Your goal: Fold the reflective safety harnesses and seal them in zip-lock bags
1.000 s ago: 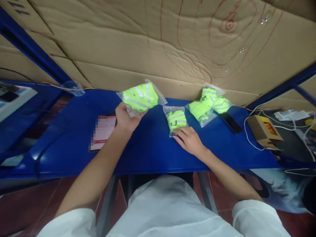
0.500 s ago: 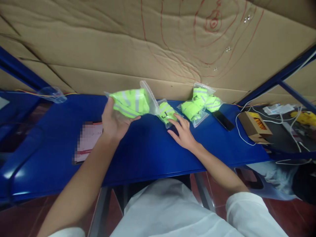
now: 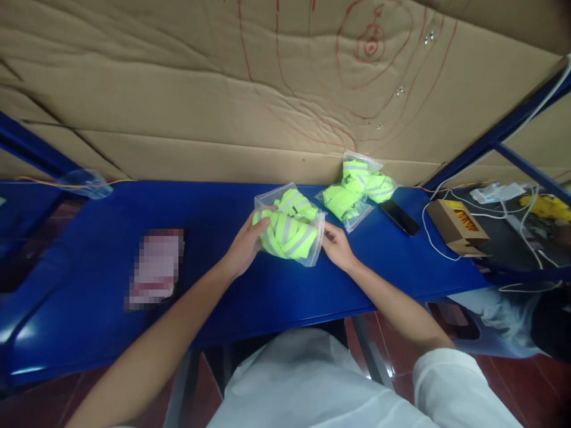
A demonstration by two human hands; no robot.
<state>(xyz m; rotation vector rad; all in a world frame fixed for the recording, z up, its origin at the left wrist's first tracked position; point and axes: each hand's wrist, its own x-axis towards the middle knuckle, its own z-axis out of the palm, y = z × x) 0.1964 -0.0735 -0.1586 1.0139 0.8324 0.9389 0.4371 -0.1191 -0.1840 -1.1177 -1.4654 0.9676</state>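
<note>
Over the middle of the table, a clear zip bag with a folded neon-yellow reflective vest (image 3: 288,236) is in my left hand (image 3: 245,241), thumb on top and fingers beneath. Just behind it, partly covered, is a second bagged reflective vest (image 3: 297,203). My right hand (image 3: 338,245) is closed at the right edge of the two bags, its fingertips partly hidden behind the plastic. Which bag it grips I cannot fully make out. More bagged reflective vests (image 3: 343,201) lie piled to the right, near the cardboard wall.
A black phone (image 3: 400,217) and an open cardboard box (image 3: 459,227) lie to the right on the blue table (image 3: 214,208). White cables (image 3: 426,235) run near the box. A blurred-out flat item (image 3: 155,267) lies left. Cardboard (image 3: 178,107) stands behind. A person sits at lower right.
My left hand has brought its bagged vest right and down, in front of the second bag. My right hand's fingers, spread over that bag before, have closed at the bags' right edge.
</note>
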